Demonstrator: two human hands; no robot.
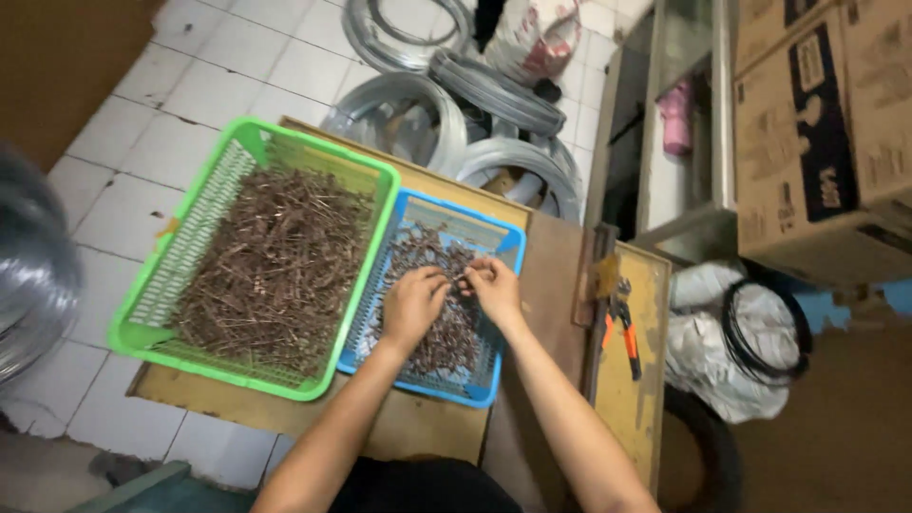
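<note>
In the head view, the likeliest trouble was a slip: the small rusty wire piece [463, 277] pinched between the two hands sat right over the heap of similar brown wire bits [432, 323] in the blue basket [503, 237], so if it dropped it would probably vanish among its look-alikes. The ends of such bits looked sharp enough to prick a fingertip, and a careless sweep of a forearm might have nudged the blue basket toward the table's near edge. The left hand [413, 306] was curled, its fingers drawn together on the piece from the left; the right hand [494, 285] was likewise closed in a pinch on it from the right, the two sets of fingertips nearly touching. The piece itself was too small and blurred to say how it was bent. It lay between the hands, above the upper middle of the blue basket. Just to the left, touching that basket, stood a larger green basket [237, 157] heaped with longer rusty wire lengths [271, 266]. Orange-handled pliers [622, 328] lay well to the right on a yellow board [627, 399], apart from both hands, and coils of grey wire [494, 95] rested on the tiled floor beyond the table.
</note>
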